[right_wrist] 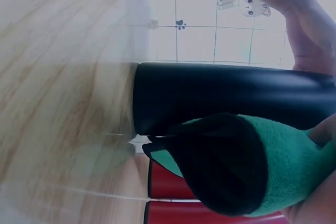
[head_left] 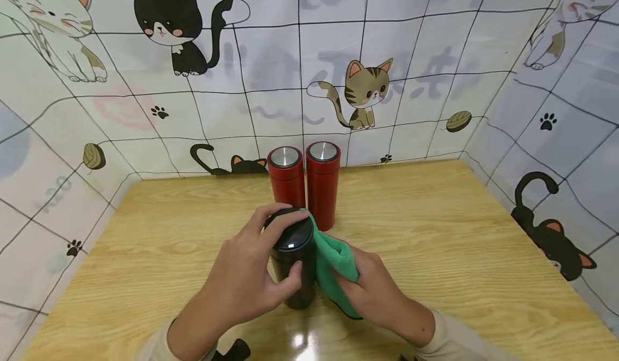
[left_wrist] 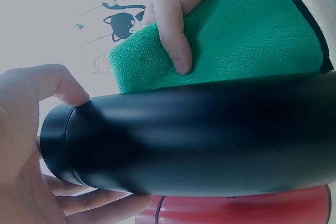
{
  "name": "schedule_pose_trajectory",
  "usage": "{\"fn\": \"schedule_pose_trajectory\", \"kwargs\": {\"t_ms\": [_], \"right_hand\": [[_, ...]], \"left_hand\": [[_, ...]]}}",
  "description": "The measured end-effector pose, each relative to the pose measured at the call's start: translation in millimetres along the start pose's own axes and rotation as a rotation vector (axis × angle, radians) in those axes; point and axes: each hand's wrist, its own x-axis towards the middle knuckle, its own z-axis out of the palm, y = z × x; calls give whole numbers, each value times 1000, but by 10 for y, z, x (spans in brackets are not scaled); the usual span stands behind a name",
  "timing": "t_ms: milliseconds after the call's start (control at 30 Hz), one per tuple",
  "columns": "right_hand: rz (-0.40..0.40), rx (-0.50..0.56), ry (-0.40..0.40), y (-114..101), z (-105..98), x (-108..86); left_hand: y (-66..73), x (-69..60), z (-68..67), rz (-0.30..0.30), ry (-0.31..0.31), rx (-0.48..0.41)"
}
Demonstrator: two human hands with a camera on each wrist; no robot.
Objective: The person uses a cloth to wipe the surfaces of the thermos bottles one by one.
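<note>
A black thermos flask (head_left: 296,267) stands upright on the wooden table, its glossy lid on top. My left hand (head_left: 246,269) grips it around the upper part, thumb on the near side and fingers over the lid's far edge. In my right hand (head_left: 374,291) is a green cloth (head_left: 336,259) with a dark edge, pinched between thumb and fingers. The cloth lies against the right side of the flask. In the left wrist view, the thumb of the right hand presses on the cloth (left_wrist: 236,40) beside the black flask (left_wrist: 199,135).
Two red thermos flasks, one at left (head_left: 286,181) and one at right (head_left: 324,183), stand side by side just behind the black one. The light wooden table (head_left: 464,253) is bordered by a cat-patterned backdrop (head_left: 271,55) at the back and both sides.
</note>
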Motion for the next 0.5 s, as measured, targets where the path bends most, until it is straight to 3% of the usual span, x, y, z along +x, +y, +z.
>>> {"fn": "schedule_pose_trajectory", "kwargs": {"t_ms": [167,333,500], "right_hand": [[19,3,33,-56,-31,-4],[-45,28,99,-123,-70,1],[-51,12,93,-122,-88,6]], "left_hand": [[24,10,24,-26,-41,-76],[33,9,74,-88,-61,-140],[16,13,90,-144,-59,-213]]}}
